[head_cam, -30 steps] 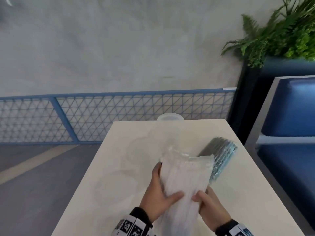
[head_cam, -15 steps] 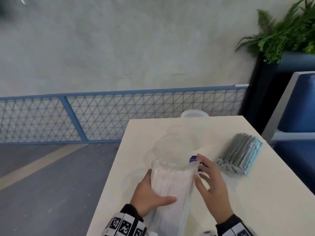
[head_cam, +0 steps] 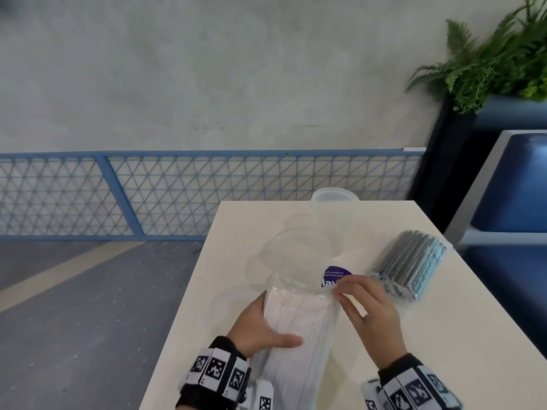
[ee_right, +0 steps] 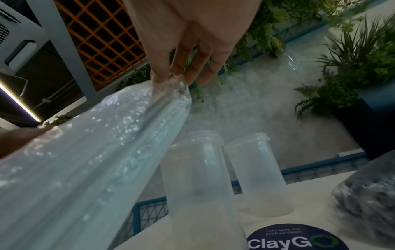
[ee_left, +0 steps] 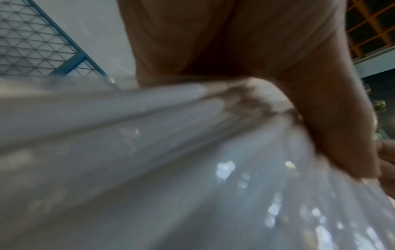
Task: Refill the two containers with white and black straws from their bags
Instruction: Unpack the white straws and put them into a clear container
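Against a grey wall, the white bench (head_cam: pixel 444 335) carries two clear containers. The left hand (head_cam: pixel 257 327) clasps the bag of white straws (head_cam: pixel 299 329), pointing lengthwise toward the near container (head_cam: pixel 296 258); the right hand (head_cam: pixel 370 309) pinches its mouth (black straws (head_cam: pixel 411 261) lie rightward).

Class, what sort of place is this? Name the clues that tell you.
Probably an office pantry or café corner: a round sticker on the white table reads "Let's keep our pantries clean", beside blue cushioned seating and potted ferns.
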Action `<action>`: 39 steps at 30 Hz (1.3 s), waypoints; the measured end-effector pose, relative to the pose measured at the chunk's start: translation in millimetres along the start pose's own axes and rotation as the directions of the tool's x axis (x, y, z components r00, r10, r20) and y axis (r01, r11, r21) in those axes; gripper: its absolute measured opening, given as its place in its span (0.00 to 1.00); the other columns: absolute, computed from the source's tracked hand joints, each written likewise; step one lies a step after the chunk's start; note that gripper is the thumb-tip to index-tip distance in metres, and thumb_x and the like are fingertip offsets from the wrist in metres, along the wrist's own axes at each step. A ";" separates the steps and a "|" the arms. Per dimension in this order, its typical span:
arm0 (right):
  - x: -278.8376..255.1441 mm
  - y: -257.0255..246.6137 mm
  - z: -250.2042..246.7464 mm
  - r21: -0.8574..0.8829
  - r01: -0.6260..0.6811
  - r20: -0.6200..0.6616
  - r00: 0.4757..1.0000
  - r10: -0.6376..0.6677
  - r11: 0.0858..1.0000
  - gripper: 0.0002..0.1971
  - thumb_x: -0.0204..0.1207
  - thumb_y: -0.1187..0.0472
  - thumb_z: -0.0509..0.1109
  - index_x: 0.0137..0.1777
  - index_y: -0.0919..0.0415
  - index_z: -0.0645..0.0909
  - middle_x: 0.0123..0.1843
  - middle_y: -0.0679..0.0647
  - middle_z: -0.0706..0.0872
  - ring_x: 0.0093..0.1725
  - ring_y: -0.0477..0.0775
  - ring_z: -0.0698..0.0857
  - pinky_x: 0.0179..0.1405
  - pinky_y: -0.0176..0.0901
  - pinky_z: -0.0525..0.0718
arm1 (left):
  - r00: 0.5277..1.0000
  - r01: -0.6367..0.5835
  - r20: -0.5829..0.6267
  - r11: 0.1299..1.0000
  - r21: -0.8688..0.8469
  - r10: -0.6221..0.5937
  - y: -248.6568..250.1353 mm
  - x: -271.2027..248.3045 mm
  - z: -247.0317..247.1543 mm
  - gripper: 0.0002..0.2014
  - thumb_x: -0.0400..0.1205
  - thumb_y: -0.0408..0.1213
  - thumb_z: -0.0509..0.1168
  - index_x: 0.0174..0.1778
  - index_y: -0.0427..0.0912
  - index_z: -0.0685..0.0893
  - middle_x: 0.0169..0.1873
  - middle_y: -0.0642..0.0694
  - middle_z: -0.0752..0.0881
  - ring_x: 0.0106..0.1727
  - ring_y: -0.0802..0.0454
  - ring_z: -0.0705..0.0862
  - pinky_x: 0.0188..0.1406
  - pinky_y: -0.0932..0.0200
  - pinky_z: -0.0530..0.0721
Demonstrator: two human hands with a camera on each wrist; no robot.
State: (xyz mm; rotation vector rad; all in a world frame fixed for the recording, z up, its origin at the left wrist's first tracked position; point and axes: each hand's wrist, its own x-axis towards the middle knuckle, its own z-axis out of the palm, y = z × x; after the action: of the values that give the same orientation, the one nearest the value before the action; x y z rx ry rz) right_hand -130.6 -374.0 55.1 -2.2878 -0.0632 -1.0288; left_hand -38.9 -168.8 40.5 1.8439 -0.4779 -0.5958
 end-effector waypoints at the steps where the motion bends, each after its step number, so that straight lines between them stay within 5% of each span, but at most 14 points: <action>1: 1.4 0.1 -0.3 0.036 -0.044 -0.011 0.999 0.045 0.998 0.02 0.74 0.59 0.70 0.45 0.52 0.82 0.48 0.42 0.81 0.49 0.38 0.80 0.53 0.26 0.77 | 1.000 0.001 -0.019 1.000 -0.004 -0.001 1.0 0.3 2.3 0.38 0.51 0.43 0.85 0.57 0.53 0.78 0.53 0.55 0.87 0.56 0.63 0.85 0.47 0.74 0.81; 4: 5.0 -1.9 0.2 0.210 -0.392 0.052 0.919 0.391 0.895 0.11 0.71 0.61 0.75 0.44 0.47 0.76 0.43 0.46 0.82 0.42 0.43 0.83 0.42 0.27 0.82 | 0.996 -0.010 -0.092 1.000 -0.025 0.008 2.7 2.0 9.1 0.35 0.56 0.34 0.85 0.57 0.51 0.78 0.53 0.55 0.87 0.55 0.63 0.85 0.45 0.74 0.82; 7: 6.7 0.1 0.3 0.312 -0.607 0.203 0.794 0.573 0.731 0.04 0.72 0.60 0.73 0.44 0.51 0.81 0.41 0.50 0.87 0.44 0.52 0.86 0.45 0.39 0.85 | 0.990 -0.021 -0.139 1.000 -0.016 0.019 5.6 4.2 17.6 0.35 0.56 0.35 0.85 0.57 0.52 0.77 0.53 0.55 0.86 0.56 0.62 0.84 0.47 0.71 0.82; 11: 13.3 1.3 -7.0 0.423 -0.654 0.304 0.754 0.582 0.627 0.03 0.75 0.63 0.71 0.42 0.61 0.83 0.37 0.54 0.86 0.41 0.53 0.83 0.52 0.54 0.83 | 0.983 -0.036 -0.179 0.999 0.009 0.037 9.8 5.5 26.1 0.35 0.55 0.40 0.85 0.55 0.55 0.76 0.52 0.57 0.86 0.56 0.62 0.84 0.52 0.65 0.82; 18: 21.5 -0.9 -19.2 0.511 -0.727 0.449 0.680 0.579 0.458 0.06 0.78 0.67 0.66 0.40 0.64 0.81 0.38 0.55 0.85 0.42 0.51 0.83 0.47 0.42 0.83 | 0.968 -0.038 -0.245 0.999 0.039 0.047 9.6 4.3 30.1 0.36 0.53 0.44 0.85 0.55 0.57 0.76 0.51 0.58 0.86 0.54 0.64 0.84 0.52 0.65 0.82; 22: 21.5 -8.5 -20.8 0.693 -0.703 0.503 0.631 0.590 0.161 0.03 0.79 0.69 0.63 0.47 0.64 0.78 0.40 0.59 0.84 0.40 0.51 0.86 0.43 0.36 0.87 | 0.963 -0.030 -0.268 0.999 0.035 0.038 9.4 3.6 31.9 0.38 0.53 0.45 0.85 0.57 0.55 0.76 0.51 0.57 0.87 0.55 0.63 0.85 0.53 0.63 0.83; 23: 19.9 -10.1 -20.4 0.723 -0.675 0.483 0.646 0.591 0.147 0.05 0.79 0.70 0.62 0.50 0.62 0.77 0.41 0.59 0.85 0.40 0.52 0.88 0.41 0.36 0.88 | 0.962 -0.025 -0.271 0.999 0.033 0.033 8.8 3.5 31.3 0.37 0.53 0.44 0.85 0.57 0.55 0.76 0.51 0.57 0.87 0.55 0.62 0.84 0.52 0.65 0.83; 24: 17.8 -9.3 -19.1 0.719 -0.649 0.429 0.695 0.577 0.248 0.08 0.79 0.72 0.62 0.53 0.59 0.75 0.43 0.59 0.85 0.40 0.52 0.89 0.41 0.37 0.87 | 0.962 -0.023 -0.271 0.999 0.030 0.030 8.8 3.2 30.1 0.37 0.54 0.43 0.85 0.57 0.56 0.76 0.51 0.57 0.87 0.55 0.63 0.84 0.51 0.66 0.82; 25: 15.2 -6.7 -17.6 0.657 -0.603 0.348 0.775 0.528 0.452 0.14 0.78 0.73 0.64 0.54 0.53 0.75 0.46 0.57 0.84 0.40 0.52 0.90 0.43 0.39 0.87 | 0.963 -0.020 -0.267 0.999 0.028 0.027 8.8 2.7 28.8 0.36 0.54 0.42 0.85 0.56 0.56 0.76 0.51 0.57 0.87 0.54 0.63 0.84 0.49 0.68 0.81; 27: 12.2 -2.1 -14.9 0.341 -0.378 0.238 0.920 0.310 0.861 0.23 0.74 0.73 0.68 0.55 0.40 0.75 0.52 0.48 0.78 0.42 0.48 0.88 0.48 0.36 0.85 | 0.968 -0.008 -0.251 0.999 0.042 0.018 8.9 1.5 26.3 0.35 0.54 0.42 0.85 0.55 0.56 0.77 0.50 0.58 0.87 0.53 0.64 0.84 0.48 0.69 0.81; 28: 11.3 -0.2 -13.4 0.191 -0.235 0.229 0.955 0.190 0.953 0.25 0.72 0.71 0.71 0.55 0.36 0.76 0.55 0.43 0.75 0.43 0.46 0.85 0.49 0.32 0.83 | 0.969 -0.001 -0.245 0.999 0.048 0.013 8.6 1.2 25.4 0.35 0.54 0.43 0.85 0.55 0.56 0.77 0.50 0.58 0.87 0.53 0.63 0.85 0.50 0.68 0.82; 30: 10.6 2.5 -10.4 0.081 -0.070 0.216 0.975 0.051 0.994 0.20 0.70 0.67 0.74 0.52 0.39 0.80 0.57 0.40 0.71 0.44 0.43 0.81 0.48 0.26 0.79 | 0.971 0.008 -0.239 0.999 0.053 0.005 7.6 1.1 24.3 0.37 0.51 0.47 0.84 0.55 0.54 0.78 0.50 0.57 0.87 0.54 0.61 0.85 0.52 0.64 0.83; 33: 16.5 1.6 -8.8 0.134 -0.046 0.163 0.986 0.024 0.990 0.10 0.70 0.66 0.75 0.39 0.48 0.81 0.54 0.38 0.73 0.41 0.44 0.80 0.43 0.29 0.80 | 0.976 0.019 -0.216 0.999 0.044 -0.009 6.4 0.9 23.6 0.38 0.50 0.47 0.84 0.56 0.53 0.78 0.50 0.57 0.87 0.53 0.64 0.85 0.50 0.67 0.82; 39: 41.8 3.5 -11.3 0.356 -0.317 0.107 0.948 0.299 0.879 0.10 0.76 0.67 0.68 0.41 0.50 0.75 0.49 0.53 0.81 0.35 0.42 0.89 0.28 0.28 0.77 | 0.991 0.008 -0.133 0.998 0.068 0.001 10.0 -1.0 24.0 0.36 0.52 0.47 0.84 0.55 0.58 0.76 0.52 0.59 0.86 0.56 0.63 0.83 0.51 0.68 0.81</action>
State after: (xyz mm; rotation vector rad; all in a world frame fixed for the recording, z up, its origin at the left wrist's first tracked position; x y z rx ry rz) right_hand -108.0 -391.6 87.8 -1.9003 0.0808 -0.7237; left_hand -54.7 -189.3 43.2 1.9355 -0.4100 -0.4601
